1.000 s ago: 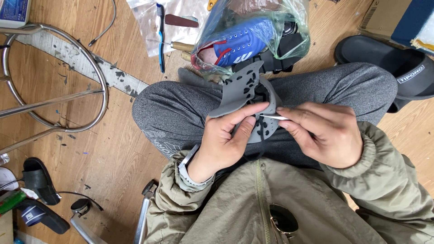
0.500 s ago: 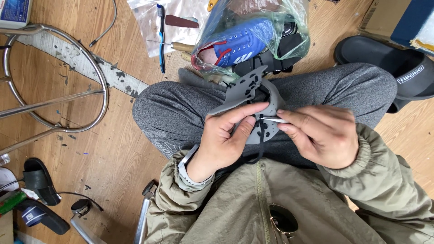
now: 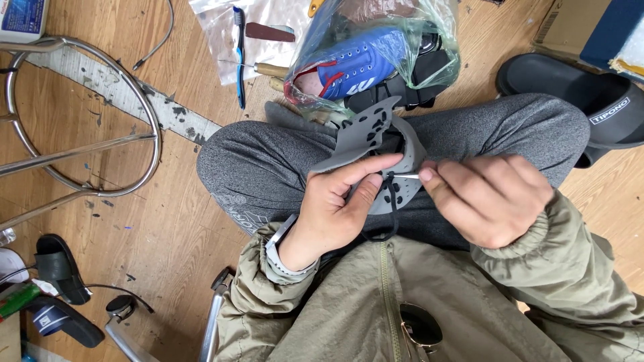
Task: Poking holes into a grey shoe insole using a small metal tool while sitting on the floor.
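Centrally, over our lap, we held the grey perforated shoe piece (image 3: 376, 144), its long axis tilted from about 7 o'clock up to 1 o'clock. Our left hand (image 3: 335, 208) was clamped on its lower edge, thumb and forefinger pinching it. At 3 o'clock from that grip, our right hand (image 3: 490, 198) pinched a thin white needle (image 3: 406, 175), tip pointing toward 9 o'clock at a hole where a black lace (image 3: 391, 204) hung down. At 12 o'clock lay a plastic bag (image 3: 376, 53) with a blue shoe (image 3: 359, 67).
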